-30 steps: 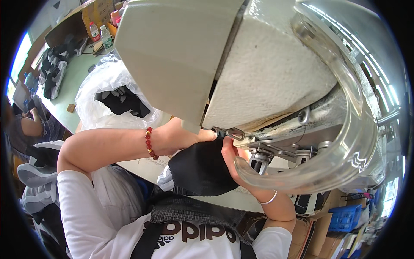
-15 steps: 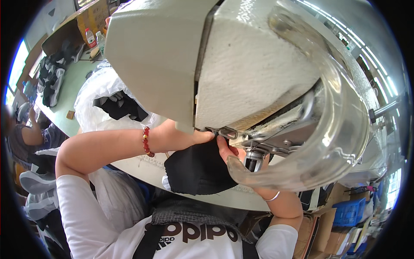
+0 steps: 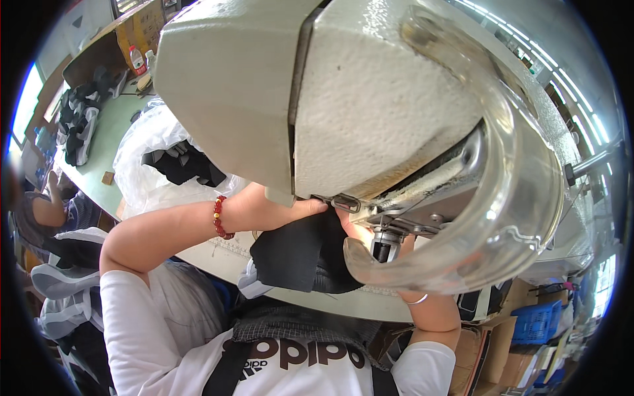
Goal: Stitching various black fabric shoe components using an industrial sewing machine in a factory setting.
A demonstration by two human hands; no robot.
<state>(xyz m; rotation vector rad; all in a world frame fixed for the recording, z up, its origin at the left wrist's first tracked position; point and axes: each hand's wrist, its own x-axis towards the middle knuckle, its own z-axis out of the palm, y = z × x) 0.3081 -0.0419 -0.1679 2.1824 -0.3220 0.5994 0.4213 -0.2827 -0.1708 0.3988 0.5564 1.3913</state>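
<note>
A black fabric piece (image 3: 290,254) hangs in front of the sewing machine (image 3: 389,119), its upper edge close under the machine head. My left hand (image 3: 274,210) is closed on the top left of the piece, thumb stretched along the edge and the other fingers hidden behind. Against the piece's right side my right hand (image 3: 357,229) is closed, largely covered by the machine and the clear curved guard (image 3: 528,198). A pale grey-white part (image 3: 251,282) shows below the piece's lower left corner. The needle area cannot be made out.
Black pieces (image 3: 181,164) lie in a white plastic bag (image 3: 135,165) on the left. Further back are dark shoe parts (image 3: 82,125) and a bottle (image 3: 137,61). Grey-white shoe parts (image 3: 63,280) sit at my left elbow. A blue crate (image 3: 536,323) and cardboard box (image 3: 498,343) stand right; a person (image 3: 49,208) sits far left.
The black piece has turned slightly, and more of the pale part shows below it. My right fingertips have gone further behind the piece and machine. My left elbow has come inward.
</note>
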